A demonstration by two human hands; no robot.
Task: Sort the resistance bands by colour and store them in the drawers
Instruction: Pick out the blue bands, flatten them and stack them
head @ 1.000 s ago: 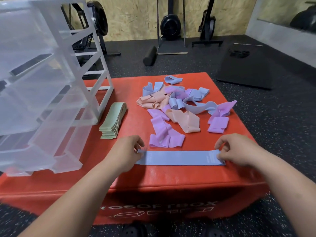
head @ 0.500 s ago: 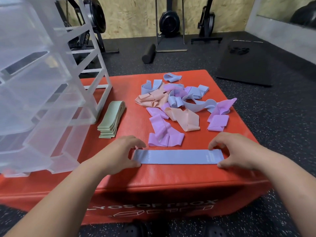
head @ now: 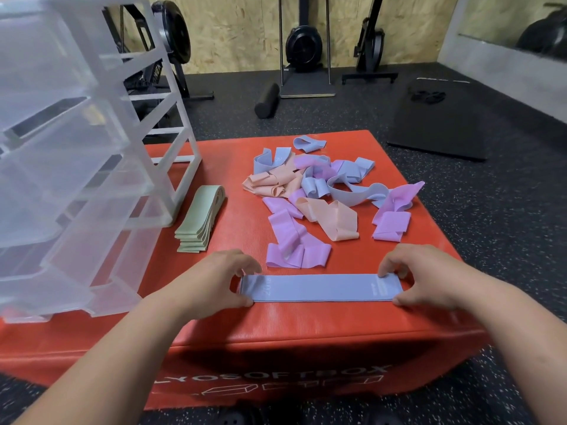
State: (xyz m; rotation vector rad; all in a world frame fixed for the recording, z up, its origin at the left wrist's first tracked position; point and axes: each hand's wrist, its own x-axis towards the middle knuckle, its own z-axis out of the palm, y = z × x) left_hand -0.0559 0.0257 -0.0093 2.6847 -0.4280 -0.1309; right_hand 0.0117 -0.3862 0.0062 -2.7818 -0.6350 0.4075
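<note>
Far left on the red box (head: pixel 306 329): one clear plastic drawer unit (head: pixel 76 179), drawers pulled out toward the camera and overhanging the box just left of the left forearm; number of drawers hard to tell. Just right of it, one neat stack of green bands (head: pixel 199 223), roughly six or seven layers. Next, the left hand (head: pixel 214 283), fingers curled, pinching the left end of the blue band (head: pixel 319 288) between thumb and fingertips. Lies flat and straight near the front edge of the box, spanning from one hand to the other. Behind it, a loose pile (head: pixel 322 191) of purple, peach and blue bands, nearest purple one just beside the flat band; about five blue, the rest too tangled to count. At right, the right hand (head: pixel 426 277), fingers curled, pinching the band's right end.
</note>
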